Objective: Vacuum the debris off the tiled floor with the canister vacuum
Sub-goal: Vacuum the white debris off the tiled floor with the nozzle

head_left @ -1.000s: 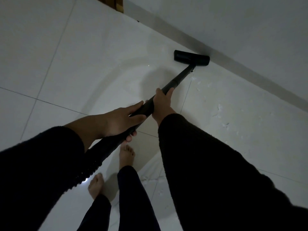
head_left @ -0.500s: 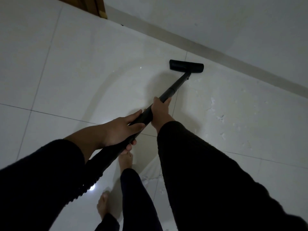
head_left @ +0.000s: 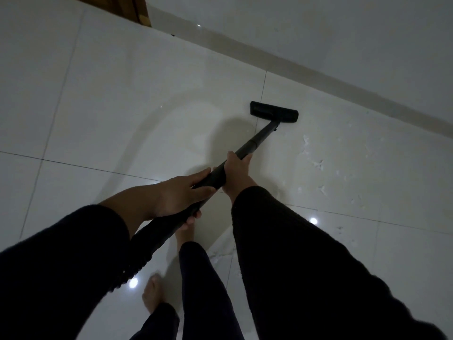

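Observation:
A black vacuum wand [head_left: 259, 141] slants from my hands down to its flat black floor head [head_left: 273, 111], which rests on the glossy white tiled floor [head_left: 122, 99] a short way from the wall. My right hand [head_left: 236, 171] grips the wand higher up its tube. My left hand [head_left: 180, 195] grips it lower, where the ribbed hose [head_left: 144, 251] begins. White debris flecks [head_left: 317, 164] lie scattered on the tile to the right of the head. The canister is out of view.
A pale baseboard [head_left: 318, 79] and wall run diagonally across the top right. A wooden door frame [head_left: 139, 11] stands at the top. My bare feet [head_left: 150, 295] and dark trouser legs are below the hands. More white flecks [head_left: 220, 256] lie near my feet.
The floor head has slid back from the baseboard toward me, and my hands and the wand have drawn back with it. The view has tilted, showing more wall.

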Demonstrator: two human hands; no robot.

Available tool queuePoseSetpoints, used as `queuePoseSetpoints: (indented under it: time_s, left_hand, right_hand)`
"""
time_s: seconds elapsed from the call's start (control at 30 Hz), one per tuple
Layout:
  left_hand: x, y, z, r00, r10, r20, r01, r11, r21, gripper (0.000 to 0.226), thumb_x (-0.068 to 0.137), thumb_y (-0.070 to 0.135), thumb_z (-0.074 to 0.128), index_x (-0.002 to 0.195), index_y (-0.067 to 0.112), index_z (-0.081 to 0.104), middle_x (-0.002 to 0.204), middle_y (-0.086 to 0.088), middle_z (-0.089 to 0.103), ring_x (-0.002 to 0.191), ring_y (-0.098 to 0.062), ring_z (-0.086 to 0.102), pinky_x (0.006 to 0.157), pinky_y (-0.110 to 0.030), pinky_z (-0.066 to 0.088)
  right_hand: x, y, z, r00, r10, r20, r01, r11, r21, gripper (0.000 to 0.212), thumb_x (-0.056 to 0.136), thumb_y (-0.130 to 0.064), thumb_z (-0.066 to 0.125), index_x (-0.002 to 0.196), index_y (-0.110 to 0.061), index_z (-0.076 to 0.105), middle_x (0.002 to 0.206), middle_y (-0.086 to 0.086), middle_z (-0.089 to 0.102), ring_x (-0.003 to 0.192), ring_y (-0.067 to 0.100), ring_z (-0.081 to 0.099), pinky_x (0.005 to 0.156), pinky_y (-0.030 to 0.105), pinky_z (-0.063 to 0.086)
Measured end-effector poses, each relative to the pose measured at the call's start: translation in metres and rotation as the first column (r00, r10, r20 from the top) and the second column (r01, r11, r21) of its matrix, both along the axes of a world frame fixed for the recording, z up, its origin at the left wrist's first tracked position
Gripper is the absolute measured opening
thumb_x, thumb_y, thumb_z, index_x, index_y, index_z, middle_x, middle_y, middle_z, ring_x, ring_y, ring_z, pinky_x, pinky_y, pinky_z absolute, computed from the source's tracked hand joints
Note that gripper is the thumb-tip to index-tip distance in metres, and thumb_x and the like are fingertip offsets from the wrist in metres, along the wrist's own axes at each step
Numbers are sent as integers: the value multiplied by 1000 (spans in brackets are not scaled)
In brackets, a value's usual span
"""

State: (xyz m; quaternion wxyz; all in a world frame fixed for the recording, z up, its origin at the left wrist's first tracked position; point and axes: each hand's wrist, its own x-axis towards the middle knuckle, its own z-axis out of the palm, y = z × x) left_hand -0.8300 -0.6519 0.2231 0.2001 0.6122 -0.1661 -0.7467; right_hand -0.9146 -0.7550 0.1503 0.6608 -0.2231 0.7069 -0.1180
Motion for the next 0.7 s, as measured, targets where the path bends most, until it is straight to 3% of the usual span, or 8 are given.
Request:
queuePoseSetpoints:
  time_s: [0.2,0.3,0.5,0.63,0.7]
  left_hand:
    - [-1,38,1,994,-72,78,74,997,-22,61,95,37,47,146,46,15,74,-8,61,56,-20,57,53,-28,49]
    - [-8,65,1,995,-65,78,67,997,-24,59,96,35,48,145,47,17,71,-7,59,51,-17,55,50,-27,49]
    - [-19,124,-4,995,-64,82,67,997,-31,59,96,33,48,144,48,18,71,-9,57,49,-15,55,46,-25,50]
    - [-30,155,-4,994,-61,92,65,997,-34,58,96,32,48,144,46,18,72,-10,57,48,-14,55,45,-24,49]
    - [-38,168,-2,995,-59,86,62,997,-36,59,96,32,48,145,46,17,71,-11,56,48,-15,55,46,-25,49]
  right_hand:
    - [-7,41,4,1000,-10,7,10,1000,20,75,97,-19,41,148,-44,-9,145,11,32,103,28,51,101,48,45]
    - [-11,68,2,1000,-17,12,17,1000,20,75,97,-19,41,148,-43,-10,134,10,37,92,25,55,95,44,49]
    - [-20,131,-5,1000,-3,0,3,1000,4,74,96,-21,41,147,-45,-6,144,10,34,108,29,54,100,48,46]
    - [-31,159,-4,1000,-20,2,20,1000,1,71,97,-20,40,149,-43,-4,142,10,36,80,19,53,87,38,50]
    - [-38,173,-3,999,-31,9,31,999,11,71,98,-20,40,148,-44,-4,143,10,35,80,20,55,89,40,52]
